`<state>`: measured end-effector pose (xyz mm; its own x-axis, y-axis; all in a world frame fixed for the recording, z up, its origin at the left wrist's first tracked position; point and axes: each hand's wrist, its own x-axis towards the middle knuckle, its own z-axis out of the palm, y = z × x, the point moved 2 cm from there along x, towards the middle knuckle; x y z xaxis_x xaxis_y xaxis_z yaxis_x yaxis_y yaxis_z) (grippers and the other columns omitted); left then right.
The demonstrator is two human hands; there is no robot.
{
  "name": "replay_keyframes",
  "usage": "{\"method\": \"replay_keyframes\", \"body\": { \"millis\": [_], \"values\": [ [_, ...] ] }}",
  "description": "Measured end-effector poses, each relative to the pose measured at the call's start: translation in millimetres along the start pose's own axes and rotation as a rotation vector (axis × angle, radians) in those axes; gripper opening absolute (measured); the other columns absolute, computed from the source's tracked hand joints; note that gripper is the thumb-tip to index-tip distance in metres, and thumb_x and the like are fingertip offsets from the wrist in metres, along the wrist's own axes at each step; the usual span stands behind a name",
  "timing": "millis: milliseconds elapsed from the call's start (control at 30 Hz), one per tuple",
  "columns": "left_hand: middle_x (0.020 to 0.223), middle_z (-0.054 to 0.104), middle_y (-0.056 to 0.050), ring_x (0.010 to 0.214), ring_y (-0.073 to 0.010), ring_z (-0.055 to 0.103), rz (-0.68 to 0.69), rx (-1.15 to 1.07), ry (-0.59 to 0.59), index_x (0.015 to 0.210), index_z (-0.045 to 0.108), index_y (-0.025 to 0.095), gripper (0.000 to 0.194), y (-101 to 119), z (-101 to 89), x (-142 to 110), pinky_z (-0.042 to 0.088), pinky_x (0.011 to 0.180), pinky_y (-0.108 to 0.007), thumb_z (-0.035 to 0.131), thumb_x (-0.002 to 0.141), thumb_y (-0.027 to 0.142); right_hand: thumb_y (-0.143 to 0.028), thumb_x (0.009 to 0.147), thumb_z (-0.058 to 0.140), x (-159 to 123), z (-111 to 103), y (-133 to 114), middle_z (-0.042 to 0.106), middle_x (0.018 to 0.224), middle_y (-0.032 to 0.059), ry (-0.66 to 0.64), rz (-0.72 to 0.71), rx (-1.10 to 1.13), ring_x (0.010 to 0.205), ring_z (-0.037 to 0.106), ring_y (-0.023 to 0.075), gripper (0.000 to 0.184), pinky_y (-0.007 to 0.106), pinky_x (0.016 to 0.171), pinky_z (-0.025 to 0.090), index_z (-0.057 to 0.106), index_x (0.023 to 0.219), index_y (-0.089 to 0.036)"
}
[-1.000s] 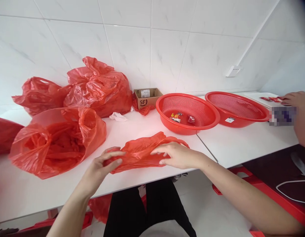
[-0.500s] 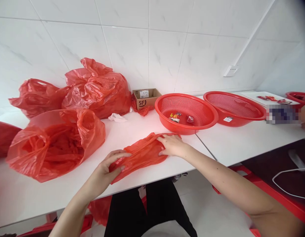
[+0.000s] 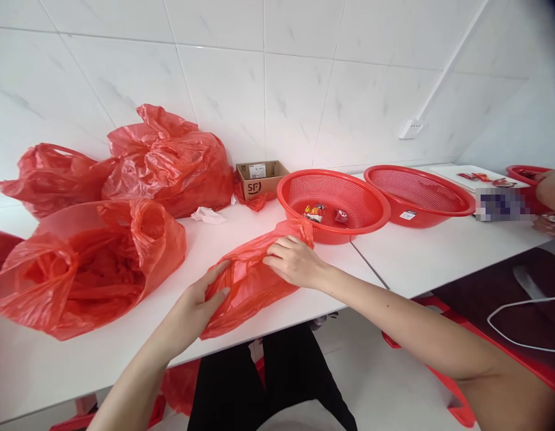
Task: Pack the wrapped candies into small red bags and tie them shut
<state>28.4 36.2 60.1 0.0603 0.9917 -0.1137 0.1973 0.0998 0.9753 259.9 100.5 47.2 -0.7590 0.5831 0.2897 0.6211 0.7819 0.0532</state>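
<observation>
On the white table (image 3: 349,272), in the head view: a thin red bag (image 3: 254,293) lies between the two hands; it is crumpled and see-through.
Bag's long way: slantwise, from near left by the table's front edge to far right by the basket (image 3: 358,200) with packets (image 3: 314,212) in it; I cannot tell if the far end touches the basket or just stands before it.
Left hand (image 3: 191,311): at the near left end; the bag lies to the right of its fingers; thumb and pointing finger are apart, both at the bag.
Right hand (image 3: 297,261): on the bag's right side, nearer the basket; the bag lies left of its fingers and under them; they are bent and close together; the thumb is hidden, so I cannot tell if they pinch.
Big open bag (image 3: 70,311): left of the left hand, apart from it.
</observation>
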Motion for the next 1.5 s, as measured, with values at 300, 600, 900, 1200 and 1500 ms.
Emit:
{"method": "replay_keyframes", "body": {
  "millis": [300,600,900,1200,1500],
  "values": [
    [0.143,0.055,-0.010,0.123,-0.0287,0.059,-0.241,-0.550,-0.122,0.138,0.053,0.025,0.068,-19,-9.6,16,0.055,0.089,-0.028,0.076,0.075,0.026,-0.042,0.080,0.069,-22,-31,32,0.064,0.130,0.0020,-0.375,0.232,0.549,0.112,0.061,0.0231,0.049,0.033,0.090,0.048,0.062,0.128,-0.033],
    [0.132,0.064,-0.012,0.116,-0.0305,0.063,-0.251,-0.701,-0.269,0.141,0.051,0.023,0.064,-56,16.1,19,0.056,0.090,-0.032,0.069,0.080,0.025,-0.044,0.094,0.049,-36,-72,106,0.073,0.108,0.0063,-0.183,0.673,0.405,0.098,0.067,0.0255,0.032,0.038,0.085,0.050,0.071,0.106,-0.025],
    [0.126,0.068,-0.008,0.117,-0.0318,0.063,-0.303,-0.791,-0.230,0.145,0.046,0.028,0.069,-53,20.1,9,0.052,0.099,-0.037,0.068,0.080,0.025,-0.041,0.084,0.065,2,-36,159,0.061,0.131,0.0187,-0.295,0.789,0.179,0.112,0.061,0.0357,0.061,0.042,0.087,0.048,0.050,0.137,-0.017],
    [0.135,0.062,-0.005,0.121,-0.0291,0.060,-0.246,-0.892,-0.356,0.146,0.044,0.032,0.059,-63,17.0,11,0.045,0.106,-0.038,0.057,0.089,0.025,-0.025,0.066,0.081,16,-7,164,0.073,0.100,0.0121,-0.365,0.799,0.268,0.090,0.068,0.0271,0.044,0.030,0.072,0.049,0.065,0.106,-0.017],
    [0.137,0.060,-0.009,0.124,-0.0286,0.058,-0.200,-0.957,-0.292,0.141,0.052,0.021,0.052,-67,16.8,15,0.052,0.096,-0.030,0.054,0.089,0.025,-0.024,0.078,0.072,8,-75,107,0.068,0.109,0.0074,0.134,0.711,1.070,0.085,0.070,0.0189,0.042,0.030,0.067,0.059,0.052,0.114,-0.022]
  ]
}}
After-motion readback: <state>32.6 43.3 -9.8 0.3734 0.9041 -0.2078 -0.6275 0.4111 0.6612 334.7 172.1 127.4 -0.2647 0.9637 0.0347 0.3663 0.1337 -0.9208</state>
